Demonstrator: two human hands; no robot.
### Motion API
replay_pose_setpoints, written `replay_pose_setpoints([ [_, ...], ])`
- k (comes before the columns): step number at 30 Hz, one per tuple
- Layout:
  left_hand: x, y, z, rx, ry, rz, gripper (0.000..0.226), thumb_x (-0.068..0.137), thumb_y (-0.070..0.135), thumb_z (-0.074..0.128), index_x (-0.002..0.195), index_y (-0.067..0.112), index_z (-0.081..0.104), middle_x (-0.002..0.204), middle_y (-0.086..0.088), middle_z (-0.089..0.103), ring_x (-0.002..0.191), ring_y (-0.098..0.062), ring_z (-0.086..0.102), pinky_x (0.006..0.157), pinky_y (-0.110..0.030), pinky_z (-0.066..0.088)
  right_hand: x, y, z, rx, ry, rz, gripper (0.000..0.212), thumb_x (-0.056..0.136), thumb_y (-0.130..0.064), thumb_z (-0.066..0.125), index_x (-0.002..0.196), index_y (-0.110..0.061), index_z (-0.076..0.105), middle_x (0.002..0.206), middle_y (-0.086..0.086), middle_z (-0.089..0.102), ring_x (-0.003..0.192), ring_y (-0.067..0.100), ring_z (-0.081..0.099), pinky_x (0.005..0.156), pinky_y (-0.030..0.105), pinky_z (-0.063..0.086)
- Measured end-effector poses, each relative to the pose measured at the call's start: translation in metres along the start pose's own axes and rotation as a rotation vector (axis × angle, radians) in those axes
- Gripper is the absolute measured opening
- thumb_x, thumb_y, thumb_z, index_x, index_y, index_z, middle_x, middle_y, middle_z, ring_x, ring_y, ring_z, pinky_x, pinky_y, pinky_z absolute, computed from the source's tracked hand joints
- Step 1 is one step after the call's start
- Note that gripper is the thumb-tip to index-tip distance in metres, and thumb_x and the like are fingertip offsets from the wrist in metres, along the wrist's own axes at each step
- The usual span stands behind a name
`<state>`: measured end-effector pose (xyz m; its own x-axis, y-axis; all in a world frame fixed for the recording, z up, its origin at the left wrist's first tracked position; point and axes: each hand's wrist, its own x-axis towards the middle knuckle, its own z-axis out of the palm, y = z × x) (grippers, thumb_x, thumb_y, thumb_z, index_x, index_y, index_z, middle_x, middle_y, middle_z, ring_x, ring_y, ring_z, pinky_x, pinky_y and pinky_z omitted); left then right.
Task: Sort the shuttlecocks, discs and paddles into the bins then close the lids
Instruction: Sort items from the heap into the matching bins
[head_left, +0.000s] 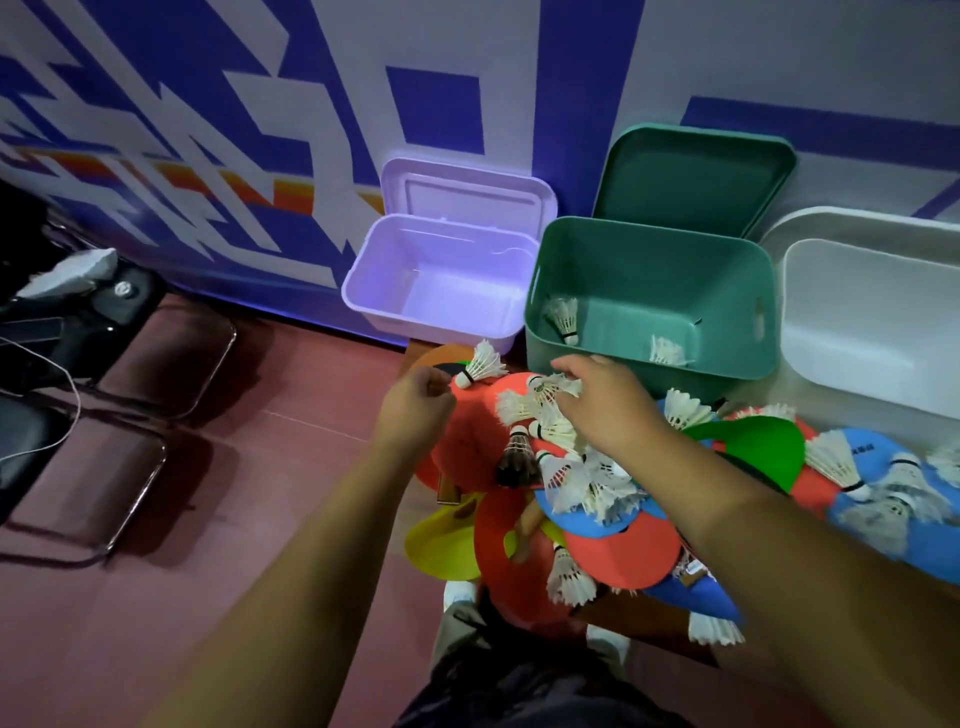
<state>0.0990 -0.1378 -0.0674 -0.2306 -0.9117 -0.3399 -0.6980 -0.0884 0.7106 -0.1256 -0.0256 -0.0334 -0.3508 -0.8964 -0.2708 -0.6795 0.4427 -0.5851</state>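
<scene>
A pile of red discs, blue, green and yellow discs, paddles and several white shuttlecocks lies on the floor in front of me. Behind it stand three open bins: an empty purple bin, a green bin with two shuttlecocks inside, and an empty white bin. My right hand pinches a shuttlecock just in front of the green bin. My left hand is curled with nothing visibly in it, just left of another shuttlecock at the pile's far edge.
All three lids lean back against the blue-and-white patterned wall. Black chairs with chrome frames and a white cable stand on the red floor to the left. My knees and white shoes are below the pile.
</scene>
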Motion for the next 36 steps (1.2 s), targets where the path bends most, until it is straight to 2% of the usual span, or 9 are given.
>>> replay_pose_setpoints([
  [2, 0.012, 0.001, 0.006, 0.052, -0.01, 0.062, 0.026, 0.089, 0.012, 0.066, 0.115, 0.014, 0.072, 0.106, 0.003, 0.07, 0.093, -0.018, 0.064, 0.077, -0.028, 0.045, 0.005, -0.002, 0.006, -0.012, 0.003, 0.021, 0.049, 0.096, -0.024, 0.071, 0.144, -0.03, 0.062, 0.139, 0.003, 0.062, 0.112, 0.023, 0.065, 0.099, 0.04, 0.054],
  [6, 0.038, 0.0, 0.02, 0.124, -0.004, 0.169, 0.021, 0.084, 0.01, 0.074, 0.103, 0.015, 0.067, 0.099, 0.0, 0.065, 0.094, -0.025, 0.063, 0.074, -0.032, 0.044, 0.018, -0.003, 0.018, -0.06, -0.003, 0.049, 0.045, 0.098, -0.022, 0.068, 0.142, -0.033, 0.063, 0.133, 0.003, 0.06, 0.096, 0.024, 0.065, 0.082, 0.037, 0.057],
  [12, 0.07, -0.006, 0.034, 0.31, -0.025, 0.18, 0.038, 0.084, 0.019, 0.073, 0.122, 0.015, 0.067, 0.124, -0.012, 0.063, 0.115, -0.035, 0.058, 0.097, -0.044, 0.051, 0.025, -0.002, 0.027, -0.167, 0.073, 0.072, 0.027, 0.104, -0.029, 0.059, 0.128, -0.034, 0.072, 0.117, 0.002, 0.065, 0.097, 0.029, 0.065, 0.081, 0.043, 0.059],
  [20, 0.08, -0.012, 0.036, 0.425, -0.045, 0.217, 0.007, 0.087, 0.019, 0.066, 0.093, 0.015, 0.068, 0.102, -0.009, 0.068, 0.095, -0.036, 0.064, 0.074, -0.036, 0.051, 0.021, 0.001, 0.023, -0.043, 0.174, 0.108, 0.021, 0.103, -0.03, 0.059, 0.115, -0.034, 0.076, 0.108, -0.006, 0.075, 0.094, 0.019, 0.07, 0.084, 0.042, 0.061],
  [24, 0.079, -0.014, 0.034, 0.472, -0.121, 0.225, 0.022, 0.09, 0.032, 0.062, 0.077, 0.015, 0.066, 0.091, -0.012, 0.063, 0.084, -0.034, 0.06, 0.065, -0.033, 0.04, 0.014, 0.001, 0.016, 0.125, 0.216, 0.144, 0.023, 0.101, -0.023, 0.06, 0.113, -0.03, 0.079, 0.097, -0.009, 0.077, 0.085, 0.014, 0.072, 0.083, 0.039, 0.061],
  [28, 0.071, -0.012, 0.03, 0.454, -0.103, 0.212, 0.015, 0.088, 0.027, 0.068, 0.087, 0.012, 0.065, 0.09, -0.004, 0.058, 0.087, -0.03, 0.057, 0.073, -0.038, 0.051, 0.006, 0.001, 0.007, 0.19, 0.23, 0.144, 0.025, 0.1, -0.022, 0.06, 0.111, -0.033, 0.079, 0.088, -0.01, 0.076, 0.063, 0.009, 0.066, 0.069, 0.033, 0.059],
  [31, 0.066, -0.008, 0.032, 0.387, -0.069, 0.19, 0.014, 0.078, 0.015, 0.062, 0.069, 0.007, 0.054, 0.071, -0.011, 0.057, 0.073, -0.037, 0.059, 0.056, -0.036, 0.04, 0.001, 0.002, 0.001, 0.186, 0.242, 0.135, 0.023, 0.102, -0.024, 0.06, 0.113, -0.031, 0.079, 0.086, -0.006, 0.075, 0.048, 0.007, 0.053, 0.056, 0.028, 0.05],
  [34, 0.054, 0.001, 0.029, 0.276, -0.022, 0.142, 0.013, 0.078, 0.009, 0.06, 0.077, -0.003, 0.054, 0.073, -0.02, 0.058, 0.066, -0.033, 0.051, 0.055, -0.04, 0.039, -0.003, 0.005, -0.005, 0.19, 0.296, 0.13, 0.021, 0.101, -0.023, 0.061, 0.111, -0.029, 0.078, 0.08, -0.004, 0.073, 0.044, 0.006, 0.049, 0.052, 0.024, 0.043],
  [36, 0.045, 0.007, 0.025, 0.185, 0.018, 0.096, 0.012, 0.079, 0.01, 0.06, 0.081, 0.0, 0.054, 0.072, -0.011, 0.057, 0.067, -0.029, 0.048, 0.058, -0.039, 0.039, -0.005, 0.008, -0.008, 0.204, 0.324, 0.143, 0.021, 0.101, -0.022, 0.061, 0.112, -0.027, 0.078, 0.073, -0.004, 0.07, 0.046, 0.005, 0.05, 0.051, 0.024, 0.044],
])
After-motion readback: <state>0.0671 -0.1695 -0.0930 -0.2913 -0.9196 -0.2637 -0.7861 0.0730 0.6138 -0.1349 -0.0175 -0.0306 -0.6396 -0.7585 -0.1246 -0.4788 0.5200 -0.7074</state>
